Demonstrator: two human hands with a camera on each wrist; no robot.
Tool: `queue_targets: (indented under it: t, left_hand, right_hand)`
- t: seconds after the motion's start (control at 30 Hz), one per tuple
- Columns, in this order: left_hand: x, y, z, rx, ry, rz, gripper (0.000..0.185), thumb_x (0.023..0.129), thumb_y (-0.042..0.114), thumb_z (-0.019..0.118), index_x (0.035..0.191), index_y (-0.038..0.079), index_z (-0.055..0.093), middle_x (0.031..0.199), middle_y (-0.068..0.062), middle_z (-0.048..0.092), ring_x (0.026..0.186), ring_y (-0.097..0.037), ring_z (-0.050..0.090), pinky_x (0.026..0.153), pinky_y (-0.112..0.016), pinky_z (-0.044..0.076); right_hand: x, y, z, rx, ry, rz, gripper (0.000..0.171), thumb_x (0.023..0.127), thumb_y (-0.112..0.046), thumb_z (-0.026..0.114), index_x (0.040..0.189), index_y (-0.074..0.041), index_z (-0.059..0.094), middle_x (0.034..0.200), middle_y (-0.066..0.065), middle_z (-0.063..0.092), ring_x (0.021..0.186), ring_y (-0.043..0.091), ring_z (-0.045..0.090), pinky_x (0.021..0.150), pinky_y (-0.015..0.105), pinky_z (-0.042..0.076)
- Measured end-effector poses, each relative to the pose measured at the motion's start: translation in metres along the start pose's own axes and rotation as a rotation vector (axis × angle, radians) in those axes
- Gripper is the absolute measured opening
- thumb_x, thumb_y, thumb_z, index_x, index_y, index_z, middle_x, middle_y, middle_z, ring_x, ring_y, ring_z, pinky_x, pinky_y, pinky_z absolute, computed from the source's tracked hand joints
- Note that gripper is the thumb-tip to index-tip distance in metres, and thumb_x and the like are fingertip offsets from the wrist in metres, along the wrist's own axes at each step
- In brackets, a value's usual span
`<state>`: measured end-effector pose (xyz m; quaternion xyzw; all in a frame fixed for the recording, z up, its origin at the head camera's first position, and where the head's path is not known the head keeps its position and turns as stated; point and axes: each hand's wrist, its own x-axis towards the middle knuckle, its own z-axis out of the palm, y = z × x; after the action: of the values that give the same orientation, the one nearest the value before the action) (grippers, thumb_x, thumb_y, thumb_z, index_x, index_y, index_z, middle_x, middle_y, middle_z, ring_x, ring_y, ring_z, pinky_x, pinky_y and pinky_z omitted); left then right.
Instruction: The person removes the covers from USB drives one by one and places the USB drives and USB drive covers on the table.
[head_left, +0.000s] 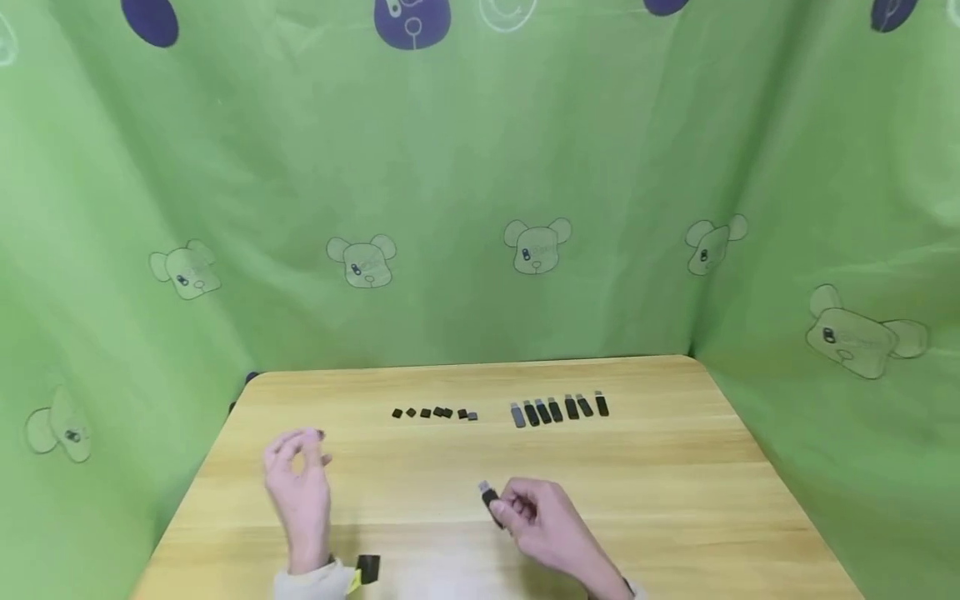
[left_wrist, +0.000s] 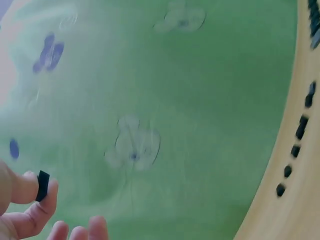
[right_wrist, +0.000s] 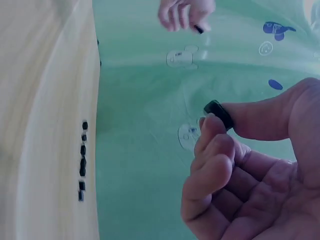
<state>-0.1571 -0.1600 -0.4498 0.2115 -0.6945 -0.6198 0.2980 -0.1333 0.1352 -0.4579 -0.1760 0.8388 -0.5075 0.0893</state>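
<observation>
My left hand [head_left: 302,487] is raised over the left part of the table and pinches a small black cap [left_wrist: 43,186] between thumb and index finger; the other fingers are spread loosely. Nearer the middle, my right hand [head_left: 553,527] grips a black USB flash drive [head_left: 491,503] between thumb and fingers, its metal plug bare and pointing away. In the right wrist view only the dark rear end of that drive shows above the fingertips. The two hands are well apart.
Toward the back of the wooden table [head_left: 645,475], several small black caps [head_left: 426,413] lie in a row. Right of them several USB flash drives [head_left: 555,410] lie side by side, plugs facing away, one of them grey. A green patterned curtain [head_left: 465,325] surrounds the table.
</observation>
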Motion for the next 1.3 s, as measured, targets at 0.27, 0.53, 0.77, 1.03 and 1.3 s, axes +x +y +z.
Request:
queue_targets:
  t: [0.27,0.53,0.77,1.03,1.3]
  left_hand:
    - [-0.015,-0.006,0.013,0.088,-0.158,0.035,0.039,0.102,0.034,0.060,0.104,-0.004,0.072,0.132,-0.010,0.051,0.088,-0.005,0.060,0.078,-0.016,0.055]
    - [-0.024,-0.014,0.022,0.095,-0.276,0.107,0.027,0.101,0.025,0.063,0.091,0.001,0.072,0.133,-0.012,0.055,0.122,-0.026,0.053,0.087,-0.023,0.051]
    - [-0.038,-0.023,0.031,0.125,-0.369,0.154,0.018,0.100,0.022,0.064,0.088,0.010,0.069,0.129,-0.008,0.059,0.105,-0.022,0.059,0.082,-0.026,0.054]
    - [-0.045,-0.027,0.039,0.136,-0.401,0.240,0.015,0.102,0.018,0.060,0.093,0.011,0.070,0.120,-0.008,0.065,0.107,-0.014,0.055,0.085,-0.025,0.050]
    - [-0.045,-0.028,0.044,0.115,-0.365,0.248,0.010,0.098,0.020,0.067,0.097,0.012,0.074,0.091,-0.001,0.075,0.088,-0.008,0.065,0.084,-0.025,0.054]
  right_hand:
    - [0.021,0.003,-0.011,-0.058,0.109,0.045,0.020,0.093,-0.024,0.072,0.079,-0.012,0.066,0.068,-0.002,0.062,0.058,0.003,0.052,0.052,0.020,0.047]
    - [0.048,0.004,-0.032,-0.013,0.234,0.140,0.014,0.090,-0.020,0.076,0.082,-0.010,0.070,0.072,0.007,0.069,0.059,0.011,0.058,0.051,0.022,0.049]
    - [0.069,0.014,-0.053,-0.021,0.282,0.139,0.010,0.093,-0.012,0.072,0.096,-0.003,0.070,0.081,0.009,0.071,0.069,0.015,0.063,0.058,0.022,0.053]
    - [0.096,0.025,-0.060,0.000,0.312,0.150,0.017,0.094,-0.012,0.070,0.104,0.003,0.071,0.083,0.011,0.073,0.068,0.011,0.063,0.058,0.022,0.052]
    - [0.124,0.045,-0.050,-0.050,0.348,0.196,0.018,0.093,-0.019,0.073,0.099,-0.002,0.073,0.080,0.011,0.072,0.064,0.014,0.061,0.059,0.024,0.049]
